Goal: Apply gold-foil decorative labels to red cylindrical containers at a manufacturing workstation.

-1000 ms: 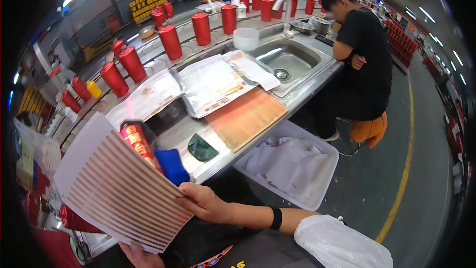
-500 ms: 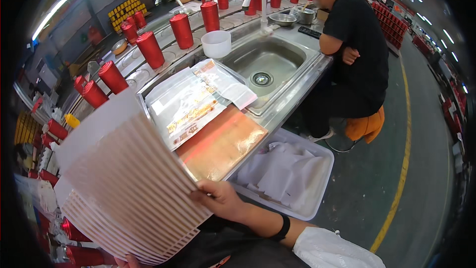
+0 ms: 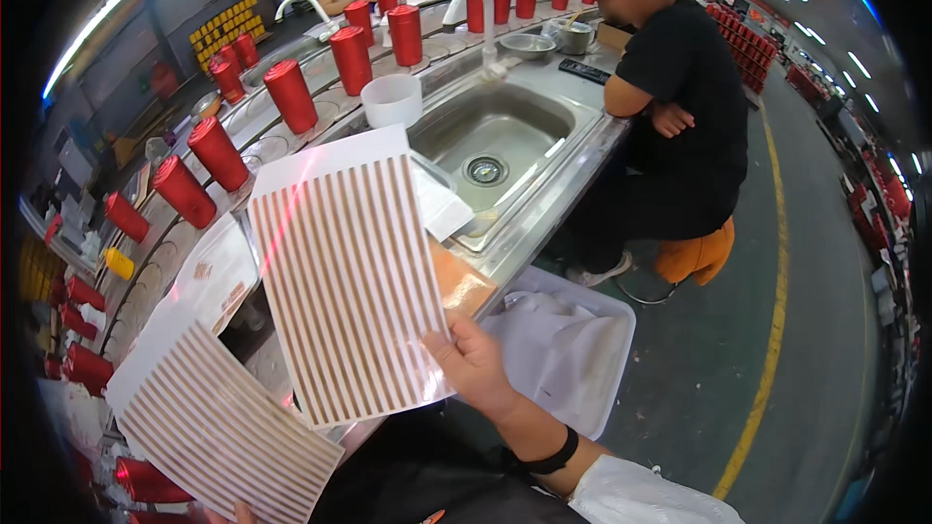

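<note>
My right hand [image 3: 471, 364] pinches the lower right edge of a white sheet with brown stripes [image 3: 349, 291], thumb on top. This sheet is raised and tilted over the counter, covering most of the orange-brown board [image 3: 460, 279]. At the bottom left, only the fingers of my left hand [image 3: 241, 514] show, gripping the near edge of a second striped sheet [image 3: 228, 417]. Both sheets have a plain white band at the far end. Left of the raised sheet lies a printed clear plastic sleeve or tray [image 3: 216, 267], partly covered.
A steel sink [image 3: 544, 121] with a white tap [image 3: 473, 2] is set into the counter. Beside it stands a white bowl [image 3: 392, 102]. Red canisters [image 3: 291, 97] line the conveyor behind. A white bin of paper [image 3: 568, 349] sits below. A person in black [image 3: 680, 97] sits at the right.
The two striped sheets, overlapping before, are now apart. My right hand has lifted one up and to the right over the counter, while my left hand keeps the other low at the left.
</note>
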`<state>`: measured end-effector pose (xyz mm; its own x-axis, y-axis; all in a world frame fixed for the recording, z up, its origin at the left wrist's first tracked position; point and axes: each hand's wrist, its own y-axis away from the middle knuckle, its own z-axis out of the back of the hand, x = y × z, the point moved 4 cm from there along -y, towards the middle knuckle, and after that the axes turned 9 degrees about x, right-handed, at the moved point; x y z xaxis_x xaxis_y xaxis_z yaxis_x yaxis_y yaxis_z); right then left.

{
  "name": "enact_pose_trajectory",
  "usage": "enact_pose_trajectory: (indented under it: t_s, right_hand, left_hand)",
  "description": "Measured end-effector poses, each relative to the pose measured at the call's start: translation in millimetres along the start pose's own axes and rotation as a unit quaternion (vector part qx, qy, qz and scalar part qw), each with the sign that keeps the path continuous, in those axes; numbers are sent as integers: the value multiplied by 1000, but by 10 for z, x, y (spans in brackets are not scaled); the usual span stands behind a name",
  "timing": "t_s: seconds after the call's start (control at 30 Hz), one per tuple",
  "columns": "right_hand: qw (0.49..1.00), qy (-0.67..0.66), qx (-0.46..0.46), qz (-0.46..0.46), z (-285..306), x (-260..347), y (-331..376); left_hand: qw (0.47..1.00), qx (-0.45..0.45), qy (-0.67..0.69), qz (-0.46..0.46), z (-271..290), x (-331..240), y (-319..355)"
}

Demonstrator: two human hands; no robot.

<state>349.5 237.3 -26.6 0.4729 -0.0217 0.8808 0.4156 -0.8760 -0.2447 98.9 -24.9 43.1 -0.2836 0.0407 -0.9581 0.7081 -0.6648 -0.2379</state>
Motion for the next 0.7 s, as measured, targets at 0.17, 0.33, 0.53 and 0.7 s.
enact_pose_trajectory:
  t_s: [0.17, 0.33, 0.53, 0.7]
  right_hand:
    - [998, 60, -5, 1, 106, -40, 8]
    - [1000, 25, -13, 6, 138, -28, -15]
    - [999, 35, -16, -11, 216, -85, -40]
    - [999, 21, -20, -19, 246, -88, -49]
  left_hand:
    - [996, 28, -83, 34, 26, -31, -46]
    - [999, 16, -8, 29, 10, -30, -60]
    - [999, 16, 4, 36, 23, -7, -96]
    - [999, 21, -1, 35, 47, 34, -99]
